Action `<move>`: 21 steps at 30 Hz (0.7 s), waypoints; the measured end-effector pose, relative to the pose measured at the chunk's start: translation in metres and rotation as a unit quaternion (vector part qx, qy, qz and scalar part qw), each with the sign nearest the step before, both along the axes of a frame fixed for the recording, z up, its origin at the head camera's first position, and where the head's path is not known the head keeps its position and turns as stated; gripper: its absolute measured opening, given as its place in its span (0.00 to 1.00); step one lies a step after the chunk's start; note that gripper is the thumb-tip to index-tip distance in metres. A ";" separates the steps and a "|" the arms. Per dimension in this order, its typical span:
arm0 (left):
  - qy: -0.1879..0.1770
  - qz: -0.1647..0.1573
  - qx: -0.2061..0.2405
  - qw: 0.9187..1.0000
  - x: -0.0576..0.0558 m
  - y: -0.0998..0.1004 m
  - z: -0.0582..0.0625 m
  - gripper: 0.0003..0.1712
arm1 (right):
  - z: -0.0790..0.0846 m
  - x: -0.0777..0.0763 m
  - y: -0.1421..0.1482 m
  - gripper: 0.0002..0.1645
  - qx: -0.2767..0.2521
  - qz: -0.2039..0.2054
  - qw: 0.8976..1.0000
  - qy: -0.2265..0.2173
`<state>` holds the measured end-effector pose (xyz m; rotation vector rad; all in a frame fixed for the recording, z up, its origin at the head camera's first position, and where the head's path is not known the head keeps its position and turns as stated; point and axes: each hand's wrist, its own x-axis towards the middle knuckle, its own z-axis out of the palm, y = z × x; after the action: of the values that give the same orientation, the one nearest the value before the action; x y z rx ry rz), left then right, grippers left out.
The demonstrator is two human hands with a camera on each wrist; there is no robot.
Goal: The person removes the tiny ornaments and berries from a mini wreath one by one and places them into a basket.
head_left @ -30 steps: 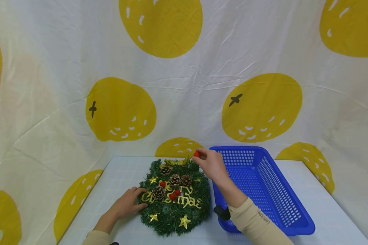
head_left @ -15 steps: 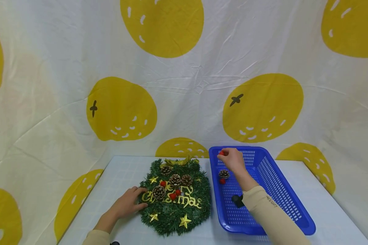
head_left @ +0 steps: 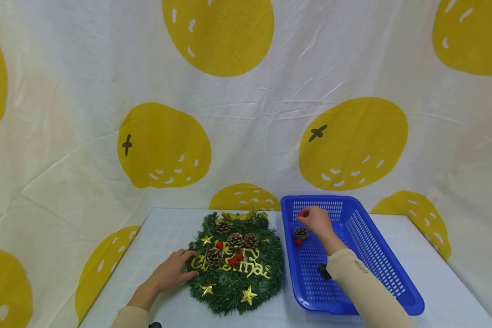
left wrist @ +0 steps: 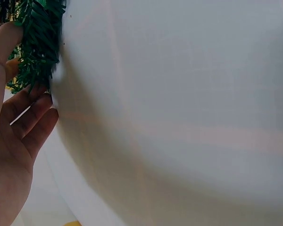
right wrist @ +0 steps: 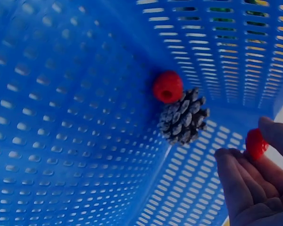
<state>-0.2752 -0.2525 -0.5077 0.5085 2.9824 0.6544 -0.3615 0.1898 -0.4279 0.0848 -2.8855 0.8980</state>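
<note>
Nearest, a beige right sleeve (head_left: 366,287) with small dark lettering reaches forward across the blue basket (head_left: 397,259), which stands on the pale counter (head_left: 172,228) beside a green wreath (head_left: 225,300) lying at its left. A beige left sleeve (head_left: 131,317) enters at the near edge too. Two gold stars (head_left: 248,295) sit on the wreath's near part. The left hand (head_left: 172,271) touches the wreath's left edge, thumb and fingers lying against the greenery with the grip loosely spread. Gold lettering (head_left: 257,269) crosses the middle, where "christmas" can be read in part behind a pinecone (head_left: 213,257) and two red balls (head_left: 235,260); a third red ball lies farther back, left of centre. Beyond these come three more pinecones (head_left: 235,240), with two smaller-looking gold stars out to the sides, and a gold ribbon (head_left: 242,216) along the far edge. In the left far part of the basket, a red fruit (right wrist: 168,86) with a dark hollow touches a white-tipped pinecone (right wrist: 184,117). Past them, over the basket's far left corner, the right hand (head_left: 317,221) holds a red berry (right wrist: 256,143) in a narrow grip of thumb and fingertips. Behind everything hangs a whitish cloth (head_left: 254,136) printed with yellow fruit.
</note>
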 end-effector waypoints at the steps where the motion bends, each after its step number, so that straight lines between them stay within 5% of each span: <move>1: 0.001 0.000 -0.001 1.000 0.000 0.000 0.000 0.34 | -0.001 0.000 0.000 0.13 0.008 0.004 1.000 -0.001; 11: 0.001 0.009 -0.002 1.000 0.000 0.001 0.000 0.33 | -0.001 0.001 -0.002 0.14 0.048 0.019 0.999 -0.017; 21: 0.000 0.013 -0.001 1.000 0.001 0.003 0.001 0.33 | 0.024 0.011 -0.004 0.26 0.003 0.031 0.999 -0.010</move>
<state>-0.2742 -0.2497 -0.5064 0.4691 2.9947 0.6530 -0.3501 0.1859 -0.4035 0.1682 -2.9197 0.9062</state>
